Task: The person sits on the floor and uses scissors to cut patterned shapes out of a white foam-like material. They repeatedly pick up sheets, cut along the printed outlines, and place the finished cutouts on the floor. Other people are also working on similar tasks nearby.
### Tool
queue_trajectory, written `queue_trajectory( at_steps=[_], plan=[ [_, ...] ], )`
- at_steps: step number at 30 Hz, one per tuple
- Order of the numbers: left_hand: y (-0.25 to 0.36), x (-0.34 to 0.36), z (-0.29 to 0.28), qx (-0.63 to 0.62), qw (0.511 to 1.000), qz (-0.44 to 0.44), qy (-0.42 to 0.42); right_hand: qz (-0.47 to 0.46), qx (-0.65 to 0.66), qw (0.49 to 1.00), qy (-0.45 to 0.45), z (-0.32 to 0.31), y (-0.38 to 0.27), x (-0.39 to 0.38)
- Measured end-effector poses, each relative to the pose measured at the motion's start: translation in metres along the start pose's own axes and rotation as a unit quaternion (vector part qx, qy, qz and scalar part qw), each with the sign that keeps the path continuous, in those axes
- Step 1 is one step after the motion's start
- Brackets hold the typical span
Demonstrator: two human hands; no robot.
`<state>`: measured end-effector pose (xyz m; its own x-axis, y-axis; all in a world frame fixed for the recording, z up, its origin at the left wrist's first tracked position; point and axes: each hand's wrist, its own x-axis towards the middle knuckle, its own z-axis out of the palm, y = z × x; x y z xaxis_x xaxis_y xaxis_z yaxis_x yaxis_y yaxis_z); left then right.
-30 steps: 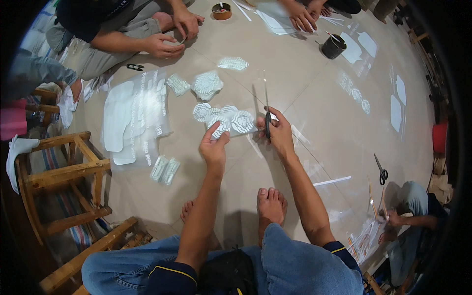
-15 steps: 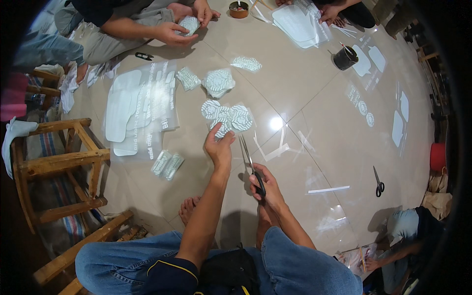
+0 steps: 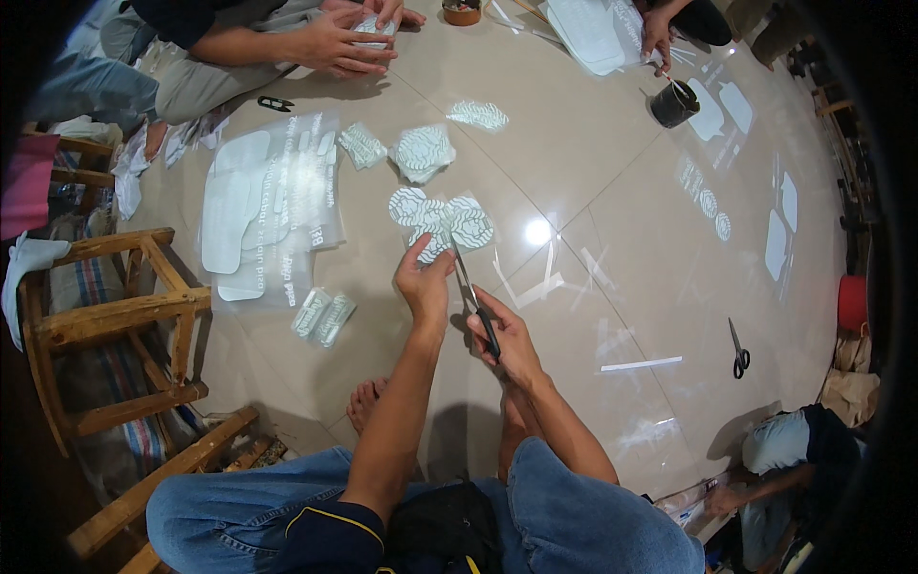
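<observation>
My left hand [image 3: 424, 282] grips the lower edge of a clear sheet with round, white wavy-patterned pieces [image 3: 470, 220]. My right hand [image 3: 502, 335] holds long scissors [image 3: 483, 320] with black handles; the blade tips reach the sheet's lower edge, beside my left fingertips. Beyond lie patterned stacks [image 3: 422, 151], [image 3: 361, 144] and an oval patterned piece [image 3: 478, 115]. Left of my hands are clear sheets with pale shapes [image 3: 229, 210] and two small bundles [image 3: 333, 320].
Co-workers' hands [image 3: 354, 48], [image 3: 656, 38], [image 3: 727, 497] surround me. A wooden stool [image 3: 120, 316] is at left. A second pair of scissors [image 3: 738, 349], a dark can [image 3: 674, 103], loose strips [image 3: 641, 365] and more cut sheets [image 3: 776, 244] lie on the tiled floor [image 3: 583, 163].
The scissors swung down from upright, leftward and lower, then rose slightly to the sheet's edge. The left hand's piece shifted little. A co-worker's hand moved to the dark can.
</observation>
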<state>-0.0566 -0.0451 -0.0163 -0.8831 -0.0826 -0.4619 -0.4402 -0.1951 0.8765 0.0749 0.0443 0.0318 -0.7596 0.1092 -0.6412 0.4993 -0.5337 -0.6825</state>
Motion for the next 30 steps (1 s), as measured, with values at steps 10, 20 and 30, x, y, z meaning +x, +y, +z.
queue_trajectory(
  at_steps=[10, 20, 30],
  plan=[
    [0.0, 0.0, -0.002, 0.03, 0.999, -0.015, -0.017, -0.007, 0.011, 1.0, -0.003, -0.003, 0.006, 0.001],
    [0.006, -0.007, -0.003, 0.025, 0.999, -0.003, -0.02, -0.014, 0.024, 0.999, -0.02, 0.002, -0.003, 0.025],
    [-0.007, 0.008, -0.015, 0.106, 0.986, 0.107, -0.068, -0.029, 0.012, 1.0, -0.002, -0.002, -0.015, 0.024]
  ],
)
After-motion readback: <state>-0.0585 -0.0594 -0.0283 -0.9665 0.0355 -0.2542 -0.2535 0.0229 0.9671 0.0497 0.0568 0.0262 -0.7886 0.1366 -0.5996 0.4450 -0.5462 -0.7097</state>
